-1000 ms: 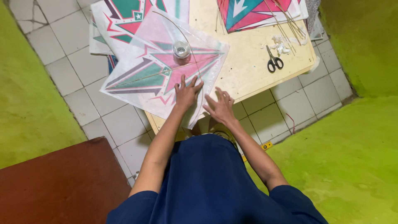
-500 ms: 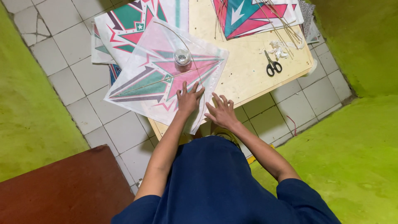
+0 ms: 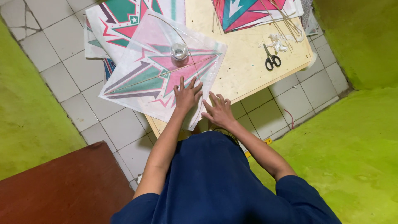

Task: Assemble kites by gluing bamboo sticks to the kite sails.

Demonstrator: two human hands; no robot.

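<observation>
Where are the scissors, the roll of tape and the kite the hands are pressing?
scissors (image 3: pixel 272 59), head view, on the pivot above the black handles.
roll of tape (image 3: pixel 179 51), head view, on its clear rim.
kite (image 3: pixel 143 76), head view, on its printed paper face.

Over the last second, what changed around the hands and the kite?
Little changed. Both hands kept pressing the near corner of the kite: left hand, right hand, fingers spread. Nothing was picked up or released. The tape roll and scissors stayed put.
</observation>
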